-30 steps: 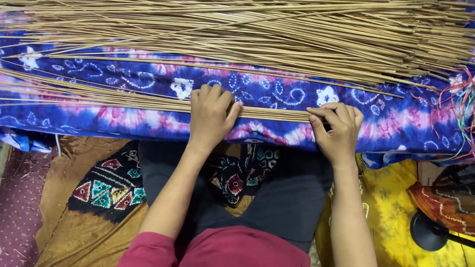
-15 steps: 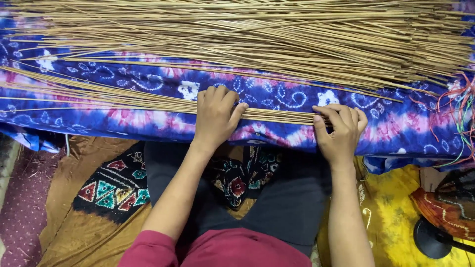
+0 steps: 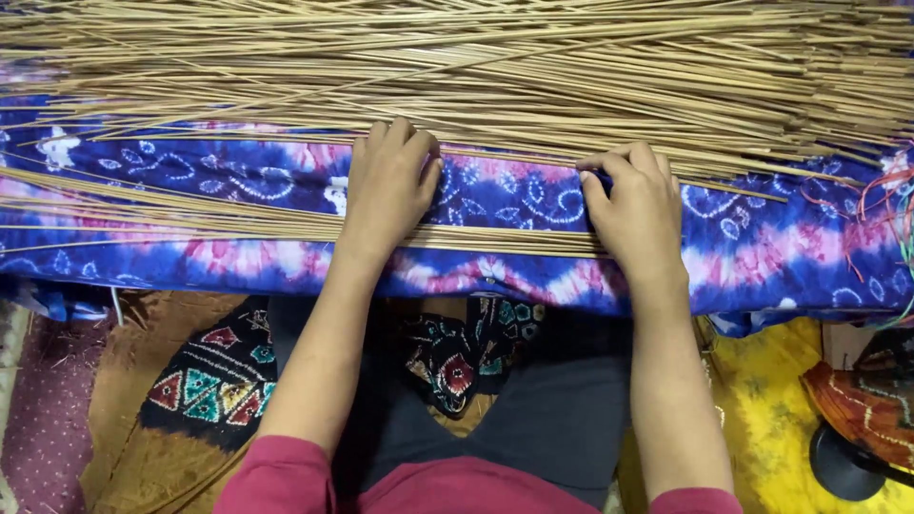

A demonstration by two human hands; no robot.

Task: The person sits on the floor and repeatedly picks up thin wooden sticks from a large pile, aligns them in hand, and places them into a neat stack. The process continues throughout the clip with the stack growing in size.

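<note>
Head view, looking straight down. Near bundle of thin sticks (image 3: 190, 221) lies flat on the blue-and-pink tie-dye cloth (image 3: 762, 257), long axis running 9 o'clock to 3 o'clock with a slight fan toward 9. Its 3 o'clock ends stop under the right hand (image 3: 636, 211); which end is tip or butt cannot be told.

Left hand (image 3: 386, 190) rests palm-down across the bundle, fingers (image 3: 400, 143) close together and pointing to 12, pressing the sticks onto the cloth. Right hand's fingers curl over the stick ends; thumb and forefinger look pinched on the cloth edge or a stick at 11 o'clock of the hand, cannot tell which.

Large heap of sticks (image 3: 533, 76) fills the 12 o'clock band, same 9-to-3 lie, some strands crossing at shallow angles, just beyond both hands.

Risks, as judged:
- Loose strands from the heap could slide into the near bundle and mix, since the 2 groups sit close together.
- Uneven pressing could let sticks roll or fan wider at 9 o'clock.
- Thin sticks could snap under the left palm.

Coloured threads (image 3: 890, 205) at 3 o'clock; patterned mat (image 3: 205, 385) at 7.
</note>
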